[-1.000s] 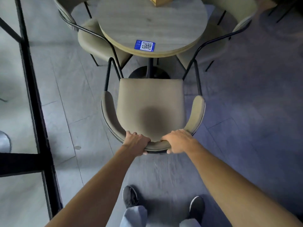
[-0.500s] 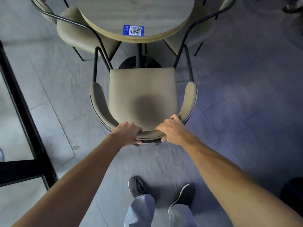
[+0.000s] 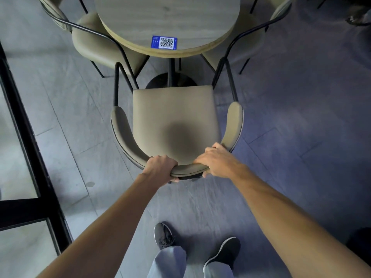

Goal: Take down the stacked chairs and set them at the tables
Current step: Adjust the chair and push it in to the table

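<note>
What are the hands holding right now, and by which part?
Both hands hold the beige chair by the top rim of its curved backrest: left hand left of centre, right hand right of centre.

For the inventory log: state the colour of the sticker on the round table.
The sticker is blue with a white QR-code panel, clearest in the head view.

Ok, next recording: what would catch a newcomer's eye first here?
The left hand and right hand grip the curved backrest of a beige armchair in the centre, its seat facing a round wooden table. A blue QR sticker stands out at the table's near edge, and two matching chairs are tucked in at either side.
</note>
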`<move>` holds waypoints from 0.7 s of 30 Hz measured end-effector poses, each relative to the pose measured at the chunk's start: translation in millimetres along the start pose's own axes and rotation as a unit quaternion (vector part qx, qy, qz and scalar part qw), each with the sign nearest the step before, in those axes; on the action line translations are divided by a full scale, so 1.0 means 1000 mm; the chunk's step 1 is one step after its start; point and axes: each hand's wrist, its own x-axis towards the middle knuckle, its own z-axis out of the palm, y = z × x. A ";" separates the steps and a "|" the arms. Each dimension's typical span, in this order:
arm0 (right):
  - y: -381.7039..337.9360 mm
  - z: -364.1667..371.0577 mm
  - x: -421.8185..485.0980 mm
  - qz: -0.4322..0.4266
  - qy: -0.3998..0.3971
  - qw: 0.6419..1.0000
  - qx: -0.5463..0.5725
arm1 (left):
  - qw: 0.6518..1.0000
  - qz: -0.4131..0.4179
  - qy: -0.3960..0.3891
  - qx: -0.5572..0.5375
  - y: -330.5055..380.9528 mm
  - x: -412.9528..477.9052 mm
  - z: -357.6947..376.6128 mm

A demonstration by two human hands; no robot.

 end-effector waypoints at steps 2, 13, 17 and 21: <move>0.000 0.002 0.002 -0.006 0.004 1.000 -0.003 | 1.000 -0.006 0.007 0.005 -0.001 -0.004 0.004; -0.027 -0.007 0.015 0.080 0.030 0.996 0.019 | 0.997 0.066 0.010 0.036 -0.039 -0.005 -0.009; -0.040 -0.005 0.022 0.083 0.044 0.995 0.032 | 0.996 0.078 0.014 0.044 -0.054 -0.011 -0.010; -0.040 -0.004 0.022 0.085 0.050 0.994 0.036 | 0.994 0.088 0.034 0.058 -0.055 -0.011 -0.008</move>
